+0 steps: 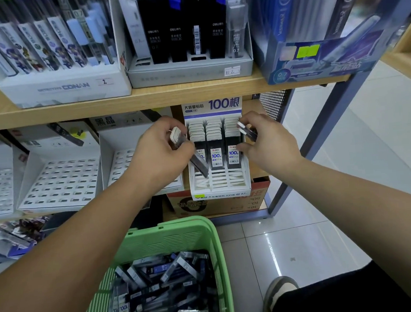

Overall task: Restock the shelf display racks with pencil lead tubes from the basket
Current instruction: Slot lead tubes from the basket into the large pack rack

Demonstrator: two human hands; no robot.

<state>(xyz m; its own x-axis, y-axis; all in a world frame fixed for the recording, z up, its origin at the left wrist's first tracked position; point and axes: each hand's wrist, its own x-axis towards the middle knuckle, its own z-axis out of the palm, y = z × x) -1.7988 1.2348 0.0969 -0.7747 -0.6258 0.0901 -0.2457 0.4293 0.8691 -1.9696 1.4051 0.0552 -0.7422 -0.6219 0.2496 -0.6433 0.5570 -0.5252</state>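
Step in hand: loading the "100" display rack [220, 186] on the lower shelf, right of centre. Left hand [159, 149] pinches one lead tube [199, 163] near its white cap. The tube is tilted, with its lower end pointing down at the near rows of the rack's left column. I cannot tell whether the tip is already in a slot. Right hand [269, 141] is curled round the spare tubes [246, 131], probably two though the count is unclear, and holds them just beside the rack's right column, level with the caps. The rack's far rows are filled in all three columns, and the near slots are open. My judgement is that this rack is over half stocked. Next move as I read it: bring the left tube upright, line it up with the nearest free slot of the left column and push it straight down, then feed the spares from the right hand. The slots are narrow and a tilted tube may jam or knock its neighbours. The green basket [181, 234] on the floor near me holds a large pile of loose tubes [160, 277]. The white racks [61, 182] further left show many unfilled slots, so the task as a whole looks far from done.
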